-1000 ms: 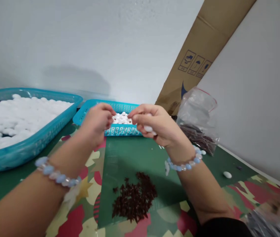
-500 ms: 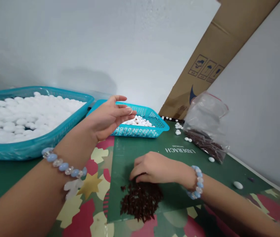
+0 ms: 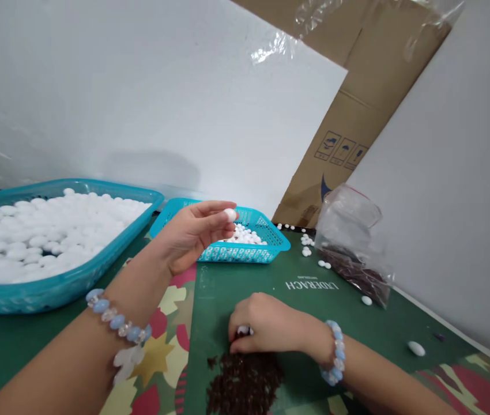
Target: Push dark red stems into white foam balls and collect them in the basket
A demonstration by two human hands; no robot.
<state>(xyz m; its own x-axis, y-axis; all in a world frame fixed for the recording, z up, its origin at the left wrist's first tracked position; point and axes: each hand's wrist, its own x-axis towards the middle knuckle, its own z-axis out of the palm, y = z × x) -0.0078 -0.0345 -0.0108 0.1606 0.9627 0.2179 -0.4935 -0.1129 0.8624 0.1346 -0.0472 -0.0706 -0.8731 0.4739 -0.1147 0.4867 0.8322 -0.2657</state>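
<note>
Your left hand (image 3: pixel 188 237) is pinching a white oval pellet (image 3: pixel 230 215) before the small turquoise basket (image 3: pixel 249 254), seemingly keeping one end exposed; your right hand (image 3: pixel 268 324), nearer you than that basket, is curling round a white piece (image 3: pixel 245 330) beside dark brown flakes (image 3: pixel 245 385).

Table (image 3: pixel 379 340): green, printed with red and pale yellow patches. Directly on it I log: dark flakes (image 3: pixel 245 383) at the near side of the right hand (image 3: pixel 266 325); large basket (image 3: pixel 46 297) left of the left hand (image 3: pixel 195 233); smaller basket (image 3: pixel 245 253) beyond that; plastic bag (image 3: pixel 353 248), white pellets (image 3: pixel 306 251) beyond and rightward of the right.
</note>
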